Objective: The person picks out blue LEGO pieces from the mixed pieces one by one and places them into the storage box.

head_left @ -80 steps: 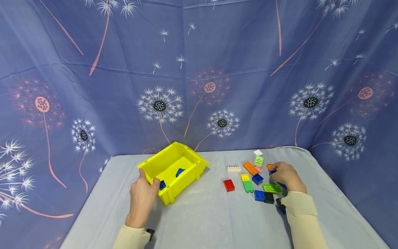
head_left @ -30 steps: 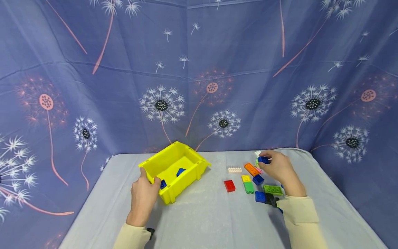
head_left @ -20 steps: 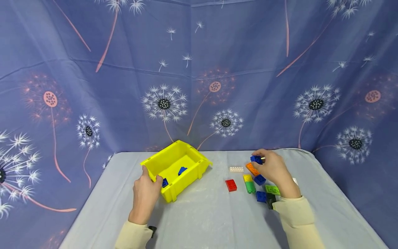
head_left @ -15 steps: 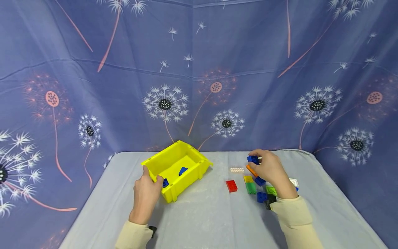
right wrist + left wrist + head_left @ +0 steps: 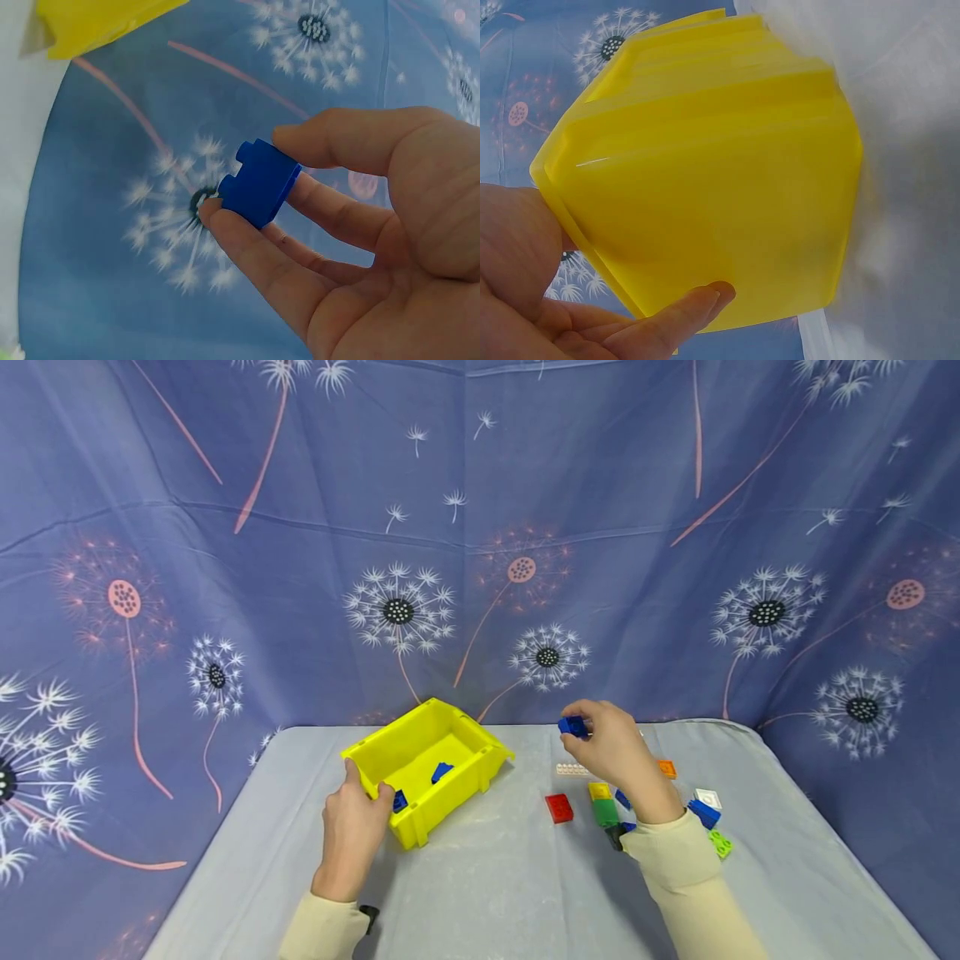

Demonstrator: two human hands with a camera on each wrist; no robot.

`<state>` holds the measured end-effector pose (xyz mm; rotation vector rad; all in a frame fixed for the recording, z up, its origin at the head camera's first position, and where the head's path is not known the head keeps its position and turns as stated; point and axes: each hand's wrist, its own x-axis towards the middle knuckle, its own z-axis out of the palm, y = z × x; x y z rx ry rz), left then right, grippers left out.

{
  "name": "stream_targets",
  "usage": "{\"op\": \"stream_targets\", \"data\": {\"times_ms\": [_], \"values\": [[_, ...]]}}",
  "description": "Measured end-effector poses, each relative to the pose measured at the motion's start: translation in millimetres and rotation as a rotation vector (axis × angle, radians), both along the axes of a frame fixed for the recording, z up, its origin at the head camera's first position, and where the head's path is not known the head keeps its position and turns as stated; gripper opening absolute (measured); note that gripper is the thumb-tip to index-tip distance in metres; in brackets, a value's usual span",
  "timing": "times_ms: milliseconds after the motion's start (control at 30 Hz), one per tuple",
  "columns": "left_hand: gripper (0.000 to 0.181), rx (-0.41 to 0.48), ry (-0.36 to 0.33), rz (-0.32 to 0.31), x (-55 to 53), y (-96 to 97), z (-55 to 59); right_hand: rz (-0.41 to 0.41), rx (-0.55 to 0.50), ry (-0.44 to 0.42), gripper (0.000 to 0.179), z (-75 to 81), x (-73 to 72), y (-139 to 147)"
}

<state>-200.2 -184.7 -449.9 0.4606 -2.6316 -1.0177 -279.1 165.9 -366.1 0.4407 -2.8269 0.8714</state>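
My right hand (image 5: pixel 618 756) pinches a blue toy brick (image 5: pixel 260 182) between thumb and fingers, raised over the back of the table. Two studs show on the brick's side in the right wrist view. On the left, my left hand (image 5: pixel 354 831) grips the near corner of a yellow bin (image 5: pixel 450 789), thumb over the rim and fingers along the outer wall (image 5: pixel 705 202). Inside the bin lie a blue brick (image 5: pixel 399 801) by my thumb and another blue piece (image 5: pixel 442 772) farther in.
Loose bricks lie right of the bin: a red brick (image 5: pixel 558 808), a yellow brick (image 5: pixel 599 791), a green brick (image 5: pixel 606 813), a white studded strip (image 5: pixel 572 769), an orange brick (image 5: pixel 667 768), a blue brick (image 5: pixel 704 814) and a lime piece (image 5: pixel 720 843). My right forearm hides others. A patterned curtain (image 5: pixel 480 485) stands behind the table.
My right hand has picked up the blue brick from the right-hand pile and carried it left and up, toward the bin. My left hand keeps its grip on the bin.
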Motion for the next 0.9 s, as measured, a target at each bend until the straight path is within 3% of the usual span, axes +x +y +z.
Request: {"op": "stream_targets", "data": {"times_ms": [467, 900], "values": [[0.083, -0.002, -0.017, 0.012, 0.7, -0.7, -0.5, 0.133, -0.027, 0.073, 0.031, 27.1, 2.0, -56], [0.084, 0.002, -0.01, 0.004, 0.5, 1.0, 1.8, 0.185, -0.017, 0.036, 0.038, 35.7, 4.1, -102]]}}
